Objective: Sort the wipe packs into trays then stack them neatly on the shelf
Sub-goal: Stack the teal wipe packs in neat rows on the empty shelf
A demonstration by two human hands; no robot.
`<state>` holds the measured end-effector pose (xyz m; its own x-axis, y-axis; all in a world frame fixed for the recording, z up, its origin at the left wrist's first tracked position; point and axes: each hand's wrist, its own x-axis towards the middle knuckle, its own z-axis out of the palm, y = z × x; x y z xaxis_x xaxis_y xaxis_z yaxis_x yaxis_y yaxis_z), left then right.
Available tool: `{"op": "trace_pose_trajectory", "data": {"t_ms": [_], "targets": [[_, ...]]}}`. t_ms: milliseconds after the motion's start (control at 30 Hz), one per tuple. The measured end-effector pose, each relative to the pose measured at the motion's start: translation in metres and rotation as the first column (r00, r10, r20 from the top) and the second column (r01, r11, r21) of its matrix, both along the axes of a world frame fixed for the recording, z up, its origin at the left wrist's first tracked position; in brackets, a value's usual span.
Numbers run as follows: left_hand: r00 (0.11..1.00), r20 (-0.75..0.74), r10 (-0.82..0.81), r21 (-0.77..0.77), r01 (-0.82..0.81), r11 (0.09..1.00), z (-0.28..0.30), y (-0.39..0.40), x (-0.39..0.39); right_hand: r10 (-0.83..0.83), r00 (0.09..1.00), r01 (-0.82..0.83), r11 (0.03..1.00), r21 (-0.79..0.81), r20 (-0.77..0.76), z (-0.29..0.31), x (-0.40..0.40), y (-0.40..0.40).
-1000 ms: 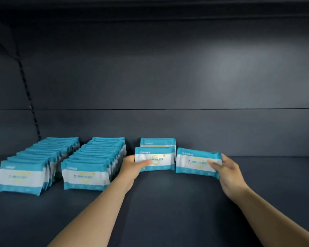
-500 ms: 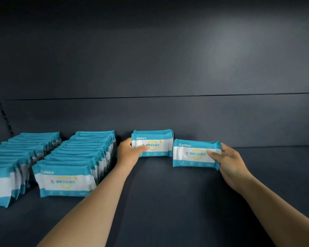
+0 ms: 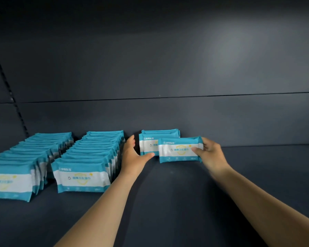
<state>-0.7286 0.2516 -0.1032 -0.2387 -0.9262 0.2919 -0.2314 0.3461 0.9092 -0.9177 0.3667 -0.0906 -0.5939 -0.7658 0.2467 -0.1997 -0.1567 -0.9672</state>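
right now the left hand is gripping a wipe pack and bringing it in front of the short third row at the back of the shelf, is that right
Not quite: it is the right hand that grips the wipe pack, thumb on its front. The left hand is open beside the short third row, thumb near its lower front. The rest holds: the pack is in front of that row at the back of the shelf, as the head view shows.

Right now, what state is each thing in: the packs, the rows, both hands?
Held wipe pack: upright, pinched at its right end.
Third row: few packs, upright against back wall.
Middle row: long, upright.
Left row: long, upright.
Left hand: open, beside third row.
Right hand: gripping the pack.
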Motion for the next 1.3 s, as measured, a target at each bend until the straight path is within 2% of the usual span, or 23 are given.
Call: {"op": "trace_pose_trajectory", "data": {"t_ms": [100, 167, 300, 400, 467, 667, 867, 967, 1067, 1134, 1234, 1301], "targets": [[0.999, 0.034, -0.013, -0.031, 0.014, 0.999, -0.001, -0.003, 0.002, 0.014, 1.0, -0.013, 0.998, -0.062, 0.026, -0.001, 0.022, -0.024], [0.998, 0.064, -0.006, -0.06, 0.01, 0.998, -0.001, -0.007, 0.002, -0.009, 1.0, 0.008, 0.996, -0.089, -0.011, -0.003, 0.03, -0.036], [0.995, 0.101, 0.001, -0.113, 0.01, 0.994, -0.002, -0.01, -0.004, -0.074, 0.979, 0.071, 0.997, -0.02, -0.192, -0.008, 0.031, -0.048], [0.989, 0.146, -0.008, -0.168, 0.033, 0.985, -0.002, -0.011, -0.01, -0.165, 0.913, 0.183, 0.983, 0.011, -0.373, -0.01, 0.029, -0.052], [0.982, 0.188, -0.024, -0.204, 0.063, 0.977, -0.001, -0.012, -0.014, -0.145, 0.878, 0.18, 0.983, 0.035, -0.456, -0.01, 0.028, -0.053], [0.975, 0.217, -0.036, -0.192, 0.079, 0.978, 0.0, -0.015, -0.021, 0.01, 0.856, 0.108, 0.974, 0.198, -0.517, -0.012, 0.031, -0.059], [0.96, 0.281, -0.004, -0.233, 0.072, 0.97, 0.003, -0.014, -0.019, -0.011, 0.816, 0.154, 0.968, 0.199, -0.578, -0.012, 0.03, -0.062], [0.932, 0.359, 0.055, -0.311, 0.064, 0.948, 0.008, -0.013, -0.016, -0.029, 0.782, 0.189, 0.963, 0.193, -0.623, -0.01, 0.029, -0.057], [0.89, 0.437, 0.133, -0.395, 0.057, 0.917, 0.016, -0.008, -0.013, -0.079, 0.716, 0.257, 0.954, 0.156, -0.694, -0.003, 0.026, -0.046], [0.838, 0.516, 0.176, -0.439, 0.083, 0.894, 0.023, 0.001, -0.01, -0.085, 0.623, 0.303, 0.943, 0.139, -0.778, 0.004, 0.024, -0.034], [0.737, 0.647, 0.195, -0.452, 0.164, 0.877, 0.034, 0.024, 0.0, -0.014, 0.484, 0.32, 0.934, 0.161, -0.875, 0.014, 0.028, -0.006], [0.68, 0.708, 0.191, -0.436, 0.208, 0.876, 0.042, 0.042, 0.011, 0.041, 0.435, 0.326, 0.924, 0.2, -0.899, 0.023, 0.035, 0.018]]}}
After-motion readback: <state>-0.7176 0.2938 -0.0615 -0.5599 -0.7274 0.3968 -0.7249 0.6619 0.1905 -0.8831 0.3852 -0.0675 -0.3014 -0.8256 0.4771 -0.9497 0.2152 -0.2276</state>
